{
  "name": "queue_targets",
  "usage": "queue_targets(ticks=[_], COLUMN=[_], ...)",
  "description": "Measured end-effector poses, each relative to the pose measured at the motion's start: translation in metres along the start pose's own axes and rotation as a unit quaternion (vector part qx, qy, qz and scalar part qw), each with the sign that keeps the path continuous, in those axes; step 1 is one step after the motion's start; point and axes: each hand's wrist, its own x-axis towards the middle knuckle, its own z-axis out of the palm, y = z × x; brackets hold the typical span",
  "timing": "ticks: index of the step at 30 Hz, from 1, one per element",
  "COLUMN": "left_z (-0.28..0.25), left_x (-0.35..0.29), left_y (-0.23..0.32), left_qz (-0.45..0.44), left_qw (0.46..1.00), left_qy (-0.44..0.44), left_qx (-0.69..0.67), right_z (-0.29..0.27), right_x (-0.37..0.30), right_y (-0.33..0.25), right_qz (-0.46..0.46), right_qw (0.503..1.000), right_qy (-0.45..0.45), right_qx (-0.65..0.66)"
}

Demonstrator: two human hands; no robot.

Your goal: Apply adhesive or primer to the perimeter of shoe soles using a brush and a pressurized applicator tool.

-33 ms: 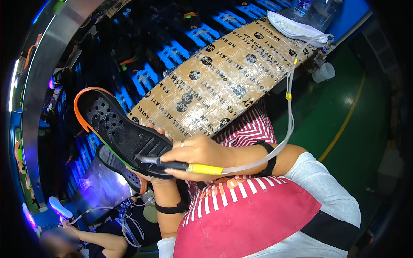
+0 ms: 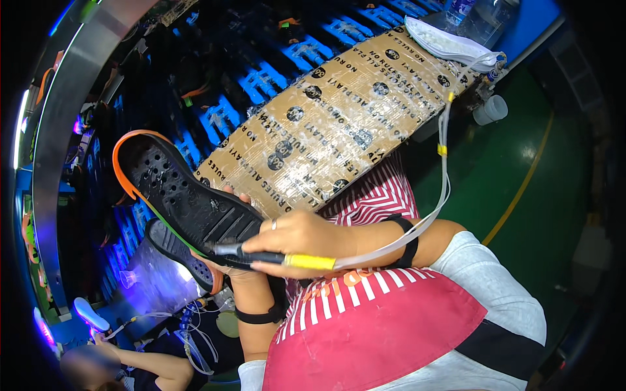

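Head view shows us holding a black perforated shoe sole with an orange rim (image 2: 179, 192) in our left hand (image 2: 242, 266), whose fingers close under its near end; only the fingertips and the wrist with a black band show, so we cannot tell how tightly that grip wraps. Our right hand (image 2: 301, 236) closes around a slim dark pen-like tool with a yellow collar (image 2: 274, 258), from which a pale flat tube (image 2: 443, 176) runs right and far toward the cardboard-covered surface (image 2: 339, 124).

What matters is how tool and sole lie. The sole's long axis runs from near right, at our left hand, to far left, its perforated face turned up toward us. The tool lies almost level, its tip pointing left and touching, or just beside, the sole's near edge. The right hand is the nearer one to that edge. A second dark sole (image 2: 179, 254) sits just below the first.
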Motion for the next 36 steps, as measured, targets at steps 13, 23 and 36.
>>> queue_targets(ticks=[13,23,36], left_z=[0.005,0.008,0.027], left_x=[0.004,0.005,0.01], left_y=[0.022,0.038,0.049], left_qz=[-0.012,0.018,-0.066], left_qw=[0.999,0.994,0.965], left_qy=[-0.022,0.013,0.143], left_qx=[0.038,0.108,0.208], right_z=[-0.011,-0.024,-0.031], right_x=[-0.004,-0.006,-0.01], right_y=[0.003,0.005,0.006], right_qz=[0.033,0.023,-0.026], right_qw=[0.977,0.974,0.966], right_qy=[-0.135,-0.184,-0.242], right_qx=[0.16,0.129,0.092])
